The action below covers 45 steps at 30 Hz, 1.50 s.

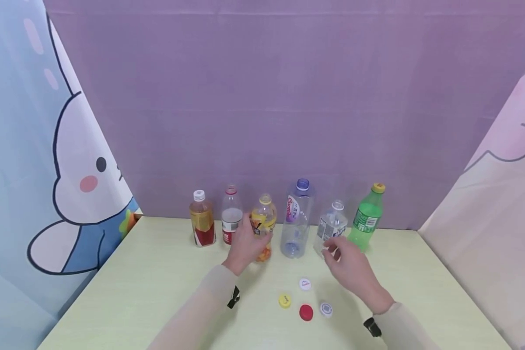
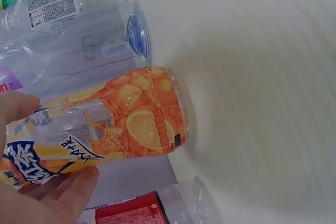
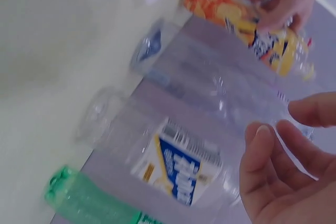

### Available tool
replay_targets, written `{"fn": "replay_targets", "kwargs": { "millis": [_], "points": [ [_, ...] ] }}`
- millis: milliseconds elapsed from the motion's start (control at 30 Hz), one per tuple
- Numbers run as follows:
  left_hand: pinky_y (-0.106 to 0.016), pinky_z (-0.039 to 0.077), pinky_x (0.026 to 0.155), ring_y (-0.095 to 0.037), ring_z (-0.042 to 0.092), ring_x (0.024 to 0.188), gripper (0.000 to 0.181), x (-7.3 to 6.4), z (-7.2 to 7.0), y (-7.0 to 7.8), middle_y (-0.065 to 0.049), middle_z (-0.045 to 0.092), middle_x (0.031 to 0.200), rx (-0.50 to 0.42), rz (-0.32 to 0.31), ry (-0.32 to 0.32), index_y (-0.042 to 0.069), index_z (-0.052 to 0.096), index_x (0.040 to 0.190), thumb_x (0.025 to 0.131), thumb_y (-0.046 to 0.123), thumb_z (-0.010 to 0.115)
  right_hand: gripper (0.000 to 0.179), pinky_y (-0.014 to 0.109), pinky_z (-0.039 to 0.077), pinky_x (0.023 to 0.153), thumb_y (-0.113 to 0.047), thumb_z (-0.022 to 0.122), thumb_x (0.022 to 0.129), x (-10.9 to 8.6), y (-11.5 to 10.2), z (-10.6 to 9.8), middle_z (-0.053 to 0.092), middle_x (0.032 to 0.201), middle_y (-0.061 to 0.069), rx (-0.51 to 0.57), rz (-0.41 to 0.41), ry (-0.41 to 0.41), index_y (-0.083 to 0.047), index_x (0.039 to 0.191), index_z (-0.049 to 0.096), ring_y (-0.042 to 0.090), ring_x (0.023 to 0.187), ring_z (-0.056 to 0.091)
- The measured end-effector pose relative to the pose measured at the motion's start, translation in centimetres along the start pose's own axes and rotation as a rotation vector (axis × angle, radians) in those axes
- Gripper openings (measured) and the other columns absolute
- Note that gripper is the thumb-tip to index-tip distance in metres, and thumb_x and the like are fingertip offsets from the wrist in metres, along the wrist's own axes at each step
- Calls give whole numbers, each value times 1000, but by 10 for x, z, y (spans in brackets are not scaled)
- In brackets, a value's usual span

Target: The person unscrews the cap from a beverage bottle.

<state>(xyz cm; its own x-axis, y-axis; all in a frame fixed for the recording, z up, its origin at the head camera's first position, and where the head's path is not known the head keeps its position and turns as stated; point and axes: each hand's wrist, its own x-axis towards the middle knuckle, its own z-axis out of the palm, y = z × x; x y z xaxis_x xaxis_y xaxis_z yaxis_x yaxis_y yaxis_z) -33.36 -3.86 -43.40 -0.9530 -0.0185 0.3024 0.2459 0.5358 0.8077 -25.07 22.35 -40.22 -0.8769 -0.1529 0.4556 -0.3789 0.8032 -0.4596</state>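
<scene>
My left hand (image 1: 248, 243) grips a clear plastic bottle with a yellow and orange label (image 2: 131, 114), its thumb on one side and fingers on the other. The bottle stands uncapped on the table, its neck showing a yellow ring in the head view. My right hand (image 1: 349, 265) has loosely bent fingers (image 3: 257, 145) with nothing between them. It hovers in front of a small clear bottle with a white and blue label (image 3: 181, 163), also uncapped. Between the two hands a tall clear bottle with a bluish neck (image 1: 295, 228) stands without a cap.
To the left stand an amber bottle with a white cap (image 1: 202, 221) and an uncapped red-labelled bottle (image 1: 231, 206). At the right is a green bottle with a yellow cap (image 1: 368, 214). Two white caps, a yellow cap (image 1: 285, 300) and a red cap (image 1: 306, 312) lie in front.
</scene>
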Motion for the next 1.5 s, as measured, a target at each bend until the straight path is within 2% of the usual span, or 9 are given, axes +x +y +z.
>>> {"fn": "replay_targets", "kwargs": {
  "millis": [167, 300, 500, 800, 933, 1133, 1233, 1433, 1500],
  "points": [
    [-54, 51, 99, -36, 61, 119, 73, 2, 6, -3, -18, 56, 130, -26, 4, 24, 5, 40, 139, 84, 25, 82, 17, 35, 51, 66, -5, 70, 90, 11, 16, -12, 66, 92, 9, 44, 12, 113, 1, 106, 65, 27, 82, 63],
    [-54, 53, 97, -36, 62, 116, 73, 3, 11, -5, -19, 55, 129, -11, 12, 30, 4, 38, 139, 84, 24, 82, 23, 34, 52, 67, -6, 67, 93, 19, 26, -23, 66, 102, 17, 60, 42, 177, 4, 113, 62, 31, 89, 63],
    [-53, 56, 90, -38, 66, 109, 73, 5, 13, -2, -22, 63, 124, 38, 16, 20, 4, 37, 140, 86, 24, 81, 39, 42, 48, 78, -9, 66, 94, 31, 38, -42, 58, 118, 27, 72, 89, 267, 10, 126, 53, 37, 101, 56],
    [-53, 55, 92, -40, 66, 111, 74, 10, 17, 0, -23, 63, 128, 38, -21, -7, 4, 35, 143, 87, 20, 81, 62, 58, 40, 95, -16, 63, 95, 49, 55, -59, 41, 134, 32, 112, 210, 365, 12, 144, 36, 46, 120, 43],
    [-53, 56, 92, -39, 67, 111, 73, 12, 22, -2, -24, 64, 127, 60, -30, 1, 5, 34, 142, 88, 22, 80, 69, 64, 37, 103, -21, 62, 97, 57, 67, -61, 37, 142, 34, 141, 282, 335, 12, 149, 30, 49, 128, 39],
    [-52, 57, 89, -40, 69, 104, 71, 13, 30, -3, -27, 66, 119, 108, 18, 39, 3, 34, 138, 87, 20, 81, 86, 72, 29, 109, -37, 60, 100, 65, 90, -61, 24, 156, 38, 171, 392, 197, 10, 157, 14, 57, 140, 28],
    [-51, 57, 88, -40, 69, 103, 72, 13, 34, -2, -27, 65, 119, 123, 30, 41, 1, 33, 139, 87, 20, 80, 92, 72, 28, 110, -42, 60, 101, 68, 101, -58, 21, 157, 39, 204, 428, 150, 9, 157, 9, 58, 140, 27],
    [-50, 55, 94, -39, 66, 110, 74, 11, 33, -2, -24, 61, 129, 139, -45, 52, 5, 31, 146, 90, 21, 77, 96, 69, 30, 111, -49, 57, 101, 74, 111, -48, 24, 156, 39, 271, 450, 83, 7, 159, 5, 57, 140, 31],
    [-51, 55, 95, -38, 66, 112, 75, 11, 32, -2, -24, 60, 131, 137, -52, 47, 5, 30, 147, 91, 22, 77, 96, 68, 31, 111, -50, 57, 101, 75, 112, -46, 24, 156, 39, 282, 461, 78, 6, 159, 4, 57, 139, 31]
  ]
}}
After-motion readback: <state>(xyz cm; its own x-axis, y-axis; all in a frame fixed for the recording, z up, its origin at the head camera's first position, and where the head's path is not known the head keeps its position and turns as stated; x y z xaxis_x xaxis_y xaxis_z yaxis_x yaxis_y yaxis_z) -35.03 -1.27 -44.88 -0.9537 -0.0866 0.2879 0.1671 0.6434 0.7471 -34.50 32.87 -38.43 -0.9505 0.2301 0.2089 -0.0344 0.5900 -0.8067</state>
